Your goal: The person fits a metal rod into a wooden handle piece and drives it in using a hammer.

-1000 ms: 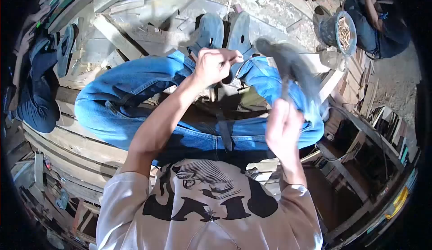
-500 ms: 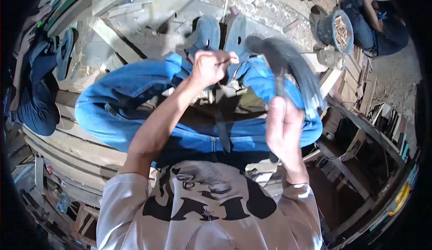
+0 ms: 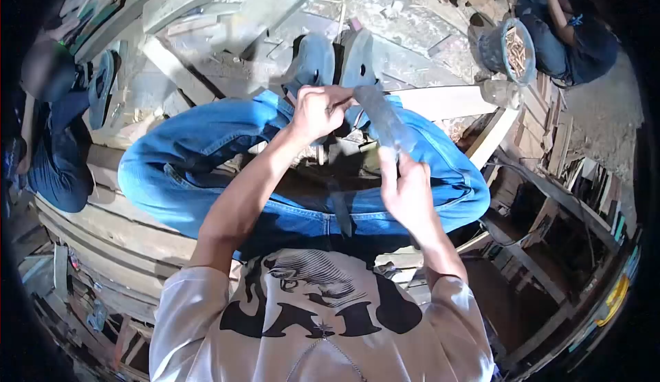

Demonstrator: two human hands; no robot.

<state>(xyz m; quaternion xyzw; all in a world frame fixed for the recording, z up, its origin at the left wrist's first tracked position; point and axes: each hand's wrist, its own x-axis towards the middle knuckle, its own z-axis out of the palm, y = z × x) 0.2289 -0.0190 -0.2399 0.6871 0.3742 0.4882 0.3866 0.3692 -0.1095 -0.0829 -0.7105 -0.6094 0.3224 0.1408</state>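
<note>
My right hand (image 3: 411, 188) is closed round the handle of a broad-bladed knife (image 3: 379, 113), whose grey blade is slightly smeared by motion. The blade points up and to the left, its far end close by my left hand (image 3: 317, 115). My left fingers are wrapped round a small wooden piece (image 3: 338, 94), mostly hidden by the hand. Whether the blade touches the wood, I cannot tell. Both hands are above my lap, between my bent legs in blue jeans (image 3: 179, 155). Beyond them my feet wear grey sandals (image 3: 315, 59).
At the upper right stands a bucket (image 3: 505, 55) holding many small wooden pieces, beside another seated person (image 3: 584, 45). A second person (image 3: 58, 128) sits at the left. Wooden boards (image 3: 117, 227) lie around me, and a pale plank (image 3: 440, 100) lies beyond my right knee.
The knife has swung from the right, where it was blurred, leftward to the wooden piece. My right hand has moved left and slightly up. My left hand has barely shifted.
</note>
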